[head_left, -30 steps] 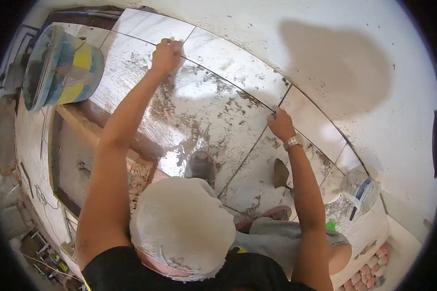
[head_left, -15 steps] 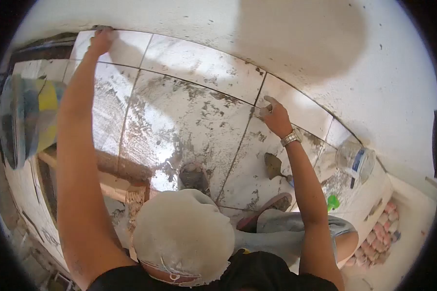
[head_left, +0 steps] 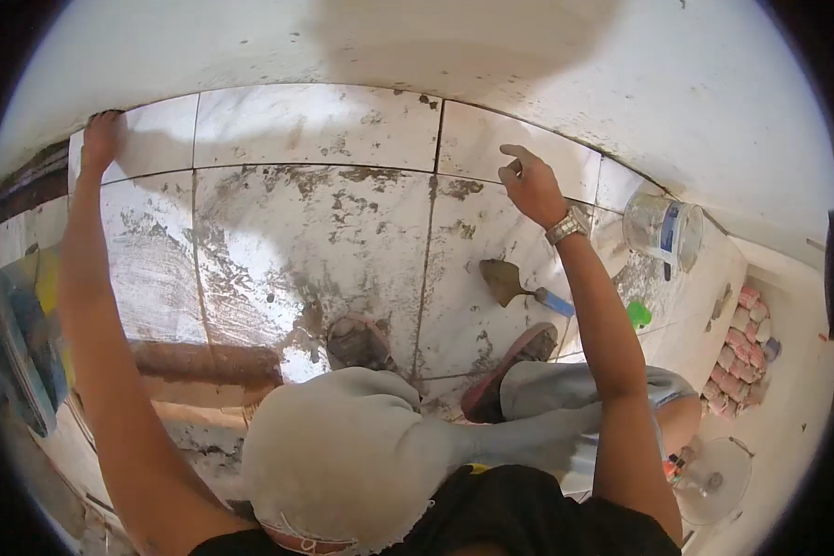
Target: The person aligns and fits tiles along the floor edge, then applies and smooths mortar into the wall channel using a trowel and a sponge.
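My left hand (head_left: 102, 146) reaches to the far left end of the tile row, beside the wall. Its fingers are bent down at the back edge of a white tile (head_left: 157, 139), with a dark sliver at the fingertips. What they hold, if anything, is hidden. My right hand (head_left: 534, 190), with a watch on the wrist, hovers over another wall-side tile (head_left: 500, 137). Its index finger points out, the thumb is apart and nothing is held. A trowel (head_left: 502, 281) with a blue handle lies on the floor tiles below that hand.
A clear plastic container (head_left: 647, 225) lies by the wall at right, with a green object (head_left: 638, 314) nearer me. Reddish and white rubble (head_left: 738, 350) is piled in the far right corner. A blue bucket (head_left: 14, 343) stands left, beside a brown recess (head_left: 204, 361).
My view has turned, so the tiles appear shifted left and down. My right hand has moved right, away from the tile joint. My left hand stays at the same tile's back edge.
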Motion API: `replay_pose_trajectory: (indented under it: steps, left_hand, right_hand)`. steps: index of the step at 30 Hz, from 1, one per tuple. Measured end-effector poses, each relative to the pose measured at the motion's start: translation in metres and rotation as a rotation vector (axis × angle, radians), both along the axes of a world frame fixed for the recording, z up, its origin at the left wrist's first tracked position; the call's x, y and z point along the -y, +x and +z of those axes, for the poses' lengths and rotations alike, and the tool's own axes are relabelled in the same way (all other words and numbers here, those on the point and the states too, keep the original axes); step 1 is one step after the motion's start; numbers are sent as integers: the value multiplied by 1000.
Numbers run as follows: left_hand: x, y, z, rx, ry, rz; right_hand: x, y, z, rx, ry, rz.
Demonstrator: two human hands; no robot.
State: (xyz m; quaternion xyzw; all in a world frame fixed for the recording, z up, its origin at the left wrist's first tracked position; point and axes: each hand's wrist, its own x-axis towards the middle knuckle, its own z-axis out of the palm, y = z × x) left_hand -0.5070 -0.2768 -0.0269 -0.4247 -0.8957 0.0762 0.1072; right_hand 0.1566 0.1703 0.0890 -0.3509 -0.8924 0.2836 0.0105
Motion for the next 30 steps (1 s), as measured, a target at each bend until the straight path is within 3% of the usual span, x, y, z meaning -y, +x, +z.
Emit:
replay_pose_trajectory:
  steps: [2,4,6,8,10,13,15,18,21,24,25,26,28,29,30]
  left_hand:
    - [-6,24,33,73,-9,-106]
    - [-17,28,47,116,-207,-31]
    - [11,-34,7,195,-65,-136]
    - [20,-42,4,326,-24,-91]
    - [34,-74,-10,442,48,-240]
    - [7,-32,42,492,46,-123]
    - [14,-47,40,412,-70,-75]
    - [31,-73,32,420,10,-106]
    - [22,-49,70,497,-42,-48]
    - [36,-16,87,634,153,-64]
    - [27,5,112,609,-5,-23]
    - [32,9,116,476,-78,-168]
    - [29,23,136,636,-5,-95]
    - [17,34,153,723,-155,87]
    - [18,32,160,636,-127,72]
  right_hand:
    - [0,2,4,-37,17,7]
    - [5,0,8,2,-23,-14]
    - [11,1,11,38,-66,-34]
    - [16,3,10,15,-14,56]
    - [16,9,5,-9,48,61]
    - [15,15,9,-18,94,71]
    - [14,16,9,-24,79,69]
    - [14,19,7,1,87,81]
    - [9,23,-3,-80,153,174]
    - [3,26,-10,3,40,147]
    - [4,23,-6,0,-11,162]
    - [6,18,-2,-18,24,212]
    - [9,11,6,10,1,224]
    - [9,7,11,39,47,241]
    - [4,0,17,16,50,280]
